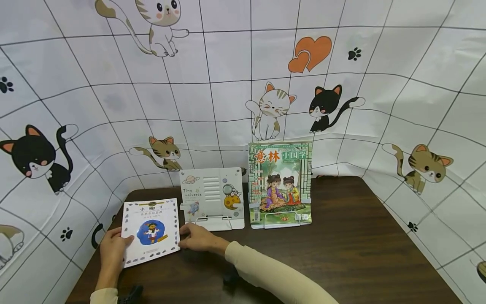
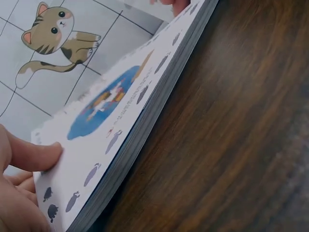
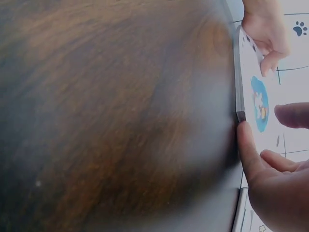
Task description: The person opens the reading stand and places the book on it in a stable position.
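A white picture book (image 1: 133, 253) with a blue oval picture on its cover stands tilted back at the table's left side. My left hand (image 1: 112, 249) grips its left edge, thumb on the front cover and fingers behind. At the opposite edge, my right hand (image 1: 201, 237) holds the lower right corner with its fingertips. In the right wrist view one digit of this right hand (image 3: 280, 188) lies against the book's corner, and another is raised before the cover. The left wrist view shows the thick page block of the book (image 2: 140, 130) close over the wood.
Just right of the book is a white book stand (image 1: 210, 181) printed "Tiny universe", with wire clips. Beside it a green magazine (image 1: 281, 169) leans on another stand. The dark wooden table (image 1: 341, 236) backs onto a cloth (image 1: 228, 105) printed with cats.
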A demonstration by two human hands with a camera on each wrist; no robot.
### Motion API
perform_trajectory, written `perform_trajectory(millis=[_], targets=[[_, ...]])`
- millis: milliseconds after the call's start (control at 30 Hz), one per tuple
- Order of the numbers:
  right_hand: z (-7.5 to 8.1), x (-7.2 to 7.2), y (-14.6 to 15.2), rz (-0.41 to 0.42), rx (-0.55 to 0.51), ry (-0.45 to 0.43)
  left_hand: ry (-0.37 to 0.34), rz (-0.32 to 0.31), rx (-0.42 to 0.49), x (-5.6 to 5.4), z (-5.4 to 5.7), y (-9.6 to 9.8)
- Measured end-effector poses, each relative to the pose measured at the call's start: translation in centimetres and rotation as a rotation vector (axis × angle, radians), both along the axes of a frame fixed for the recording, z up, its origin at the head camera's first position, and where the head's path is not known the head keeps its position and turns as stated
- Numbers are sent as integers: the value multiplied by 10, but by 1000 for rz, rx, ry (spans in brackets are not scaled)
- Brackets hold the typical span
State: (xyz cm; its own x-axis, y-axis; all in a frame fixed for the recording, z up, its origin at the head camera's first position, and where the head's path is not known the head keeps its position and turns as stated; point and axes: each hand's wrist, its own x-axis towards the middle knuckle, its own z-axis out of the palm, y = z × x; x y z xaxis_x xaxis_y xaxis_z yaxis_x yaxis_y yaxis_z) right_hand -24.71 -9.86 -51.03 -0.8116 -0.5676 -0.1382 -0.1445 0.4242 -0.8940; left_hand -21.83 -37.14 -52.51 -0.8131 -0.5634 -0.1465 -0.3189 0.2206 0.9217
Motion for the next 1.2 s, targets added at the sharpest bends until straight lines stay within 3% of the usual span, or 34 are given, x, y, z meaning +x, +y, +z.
perform_trajectory(millis=[133, 367, 567, 900, 1200], targets=[[-1, -1, -3, -24, 28, 39, 45, 30, 60, 5, 1, -1], [0, -2, -6, -2, -25, 2, 151, 96, 220, 14, 7, 0], [4, -4, -7, -7, -80, 29, 229, 115, 266, 19, 15, 8], [17, -11, 4, -126, -133, 124, 399, 61, 248, 17, 35, 28], [34, -19, 39, -92, -226, 172, 558, -9, 272, 3, 52, 61]])
